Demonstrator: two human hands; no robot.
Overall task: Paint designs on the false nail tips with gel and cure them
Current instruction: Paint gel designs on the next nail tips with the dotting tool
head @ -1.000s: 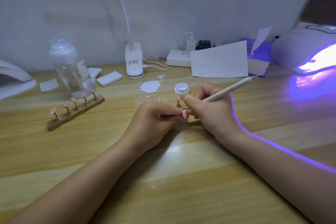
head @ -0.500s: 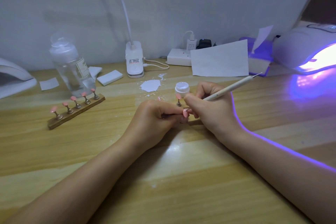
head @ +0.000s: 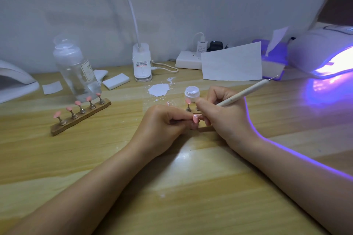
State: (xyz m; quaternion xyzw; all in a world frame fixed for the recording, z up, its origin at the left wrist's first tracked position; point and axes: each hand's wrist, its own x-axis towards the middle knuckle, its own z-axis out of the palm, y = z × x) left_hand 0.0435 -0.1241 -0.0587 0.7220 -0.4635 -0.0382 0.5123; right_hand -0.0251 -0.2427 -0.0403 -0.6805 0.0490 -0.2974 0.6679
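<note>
labels: bottle print unreadable | nail tip: pink, white dots | left hand fingers pinch it | right hand fingers grip pen

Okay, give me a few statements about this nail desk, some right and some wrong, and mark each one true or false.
1. The right hand grips a dotting pen. True.
2. The wooden nail stand on the left carries three pink tips. False: it carries five.
3. The curing lamp at the right is dark. False: it glows violet onto the table.
4. The left hand pinches a pink nail tip against the pen's working end. True.
5. The small gel jar has its lid screwed on. False: it stands open, white gel showing.
</note>
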